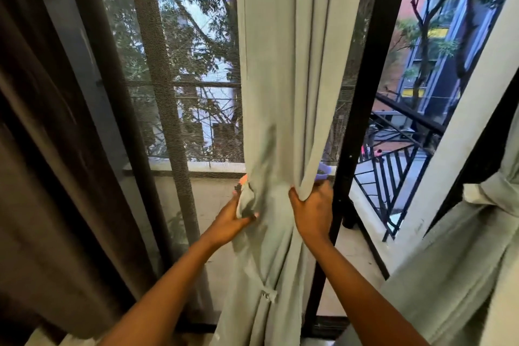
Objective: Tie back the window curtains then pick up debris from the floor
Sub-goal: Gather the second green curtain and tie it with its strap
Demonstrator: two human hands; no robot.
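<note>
Presently, nearest the camera, two bare forearms are extended toward the pale green curtain [283, 70], which hangs at the middle of the window opening, between the mesh screen panel [168, 64] and the black door frame [362, 87]; the left hand [233, 219] is seen pinching a small fold of cloth at the curtain's left edge between thumb and fingertips, while the right hand [311, 211] is clenched round a gathered bunch at the right edge; the panel is drawn in between them. A short fabric tie [268, 293] is seen dangling lower down on the curtain, not yet used; the tying is therefore judged unfinished, and no floor debris can be made out.

Several risks can be judged from here; the slender pinch on the left could slip, so that the gathered folds spread again; a hard downward pull could strain the hanging at the top, which is out of view; the tie, left dangling below the hands, could be missed or lost among the folds.

Farther right, a second curtain [477, 205] is seen already cinched by a band; a dark brown curtain [42, 121] hangs at the left edge. Beyond, a balcony railing [393, 177], trees and buildings are seen; no brand, label or legible writing is visible anywhere.
</note>
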